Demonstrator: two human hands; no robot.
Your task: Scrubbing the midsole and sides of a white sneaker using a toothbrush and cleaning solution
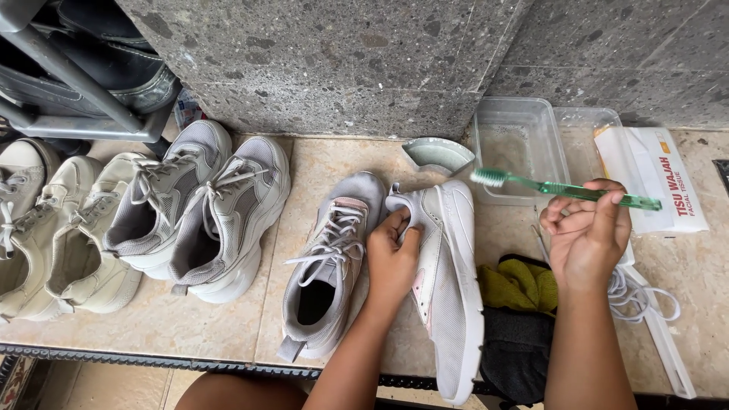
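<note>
The left hand is closed on the collar of a white sneaker, which lies on its side on the tiled ledge just beside a grey laced sneaker. The right hand grips a green toothbrush, bristles pointing down, above a clear plastic tray. A yellow cloth lies near the white sneaker, with a white shoelace beside it.

Left hand grips a white sneaker at center; right hand at three o'clock holds a green toothbrush above it.
</note>
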